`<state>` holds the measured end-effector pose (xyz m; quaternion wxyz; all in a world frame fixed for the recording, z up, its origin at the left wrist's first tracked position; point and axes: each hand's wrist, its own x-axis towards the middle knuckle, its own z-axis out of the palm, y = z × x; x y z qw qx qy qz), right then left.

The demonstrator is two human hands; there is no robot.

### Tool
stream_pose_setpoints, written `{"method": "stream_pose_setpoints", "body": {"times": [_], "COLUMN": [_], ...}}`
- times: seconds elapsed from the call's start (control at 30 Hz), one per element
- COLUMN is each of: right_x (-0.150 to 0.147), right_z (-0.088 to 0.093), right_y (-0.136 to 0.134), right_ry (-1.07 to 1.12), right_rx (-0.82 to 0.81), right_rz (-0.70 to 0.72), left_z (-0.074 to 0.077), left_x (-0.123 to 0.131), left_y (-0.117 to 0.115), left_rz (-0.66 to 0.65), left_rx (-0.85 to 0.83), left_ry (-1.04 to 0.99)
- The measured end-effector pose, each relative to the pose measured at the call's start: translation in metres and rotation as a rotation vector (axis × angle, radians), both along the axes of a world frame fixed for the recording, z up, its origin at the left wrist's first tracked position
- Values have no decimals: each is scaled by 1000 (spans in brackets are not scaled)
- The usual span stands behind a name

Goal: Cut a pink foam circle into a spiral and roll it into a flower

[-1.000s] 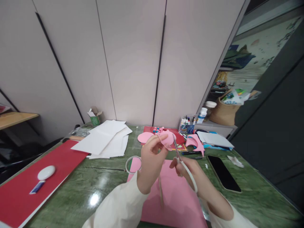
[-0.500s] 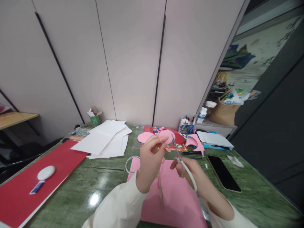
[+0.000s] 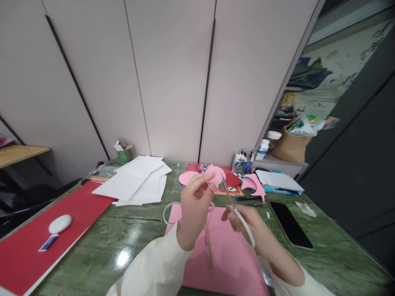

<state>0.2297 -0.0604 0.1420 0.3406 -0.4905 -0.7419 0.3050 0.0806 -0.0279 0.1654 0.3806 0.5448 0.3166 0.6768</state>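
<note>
My left hand [image 3: 196,204] pinches a round pink paper piece [image 3: 216,174] between thumb and fingers, with a narrow curled strip at its near edge. White-handled scissors [image 3: 244,224] are in my right hand [image 3: 242,218], fingers closed around the loops. Their blades point up and away, and the tips meet the right edge of the round piece. Below both hands lies a large pink sheet [image 3: 225,255] with a thin pink offcut on it. Another pink paper oval [image 3: 188,177] rests behind my left hand.
A tape roll [image 3: 167,214] sits left of the pink sheet. White papers [image 3: 135,176] and a red sheet [image 3: 61,242] lie at left. To the right are a phone [image 3: 290,224], pink scraps [image 3: 253,186] and pens [image 3: 248,198]. A marker box [image 3: 242,164] stands behind.
The round pink piece has shifted slightly left and turned in my left hand. My right hand with the scissors has barely moved.
</note>
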Motion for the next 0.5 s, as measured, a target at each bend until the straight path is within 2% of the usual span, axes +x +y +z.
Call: {"method": "stream_pose_setpoints", "body": {"times": [0.3,0.5], "right_x": [-3,-4], "right_z": [1,3], "right_y": [-1,-2], "right_ry": [12,-14], "right_rx": [-14,31], "right_rz": [-9,-16], "left_z": [-6,1], "left_x": [1,2], "left_y": [3,0], "left_rz": [27,-13], "left_rx": [-19,1], "left_ry": [-7,8]}}
